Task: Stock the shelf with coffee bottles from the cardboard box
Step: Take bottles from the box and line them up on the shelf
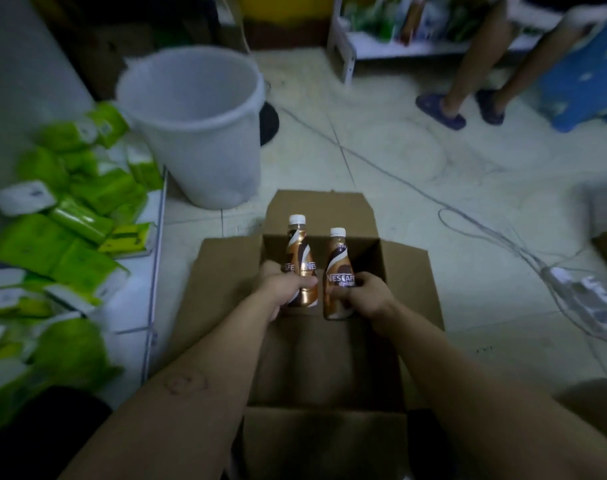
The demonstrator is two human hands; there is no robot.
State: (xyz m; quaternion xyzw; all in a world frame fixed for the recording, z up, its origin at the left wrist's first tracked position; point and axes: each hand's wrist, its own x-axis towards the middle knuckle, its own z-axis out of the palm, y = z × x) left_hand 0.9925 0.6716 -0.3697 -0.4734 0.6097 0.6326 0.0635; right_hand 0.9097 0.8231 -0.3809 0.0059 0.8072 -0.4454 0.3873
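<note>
Left hand (284, 285) fingers wrap one coffee bottle (300, 263); right hand (366, 295) fingers clamp a second bottle (339, 274), both upright above the open cardboard box (329, 358) beneath them

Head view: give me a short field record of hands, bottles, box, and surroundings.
left hand: gripping left coffee bottle, upright
right hand: gripping right coffee bottle, upright
caps: white, both on
cardboard box: open, flaps spread, on floor under both bottles
box contents: too dark to tell
white bucket: on floor beyond box
green packs: piled on low shelf to the left
bystander legs: far right
</note>
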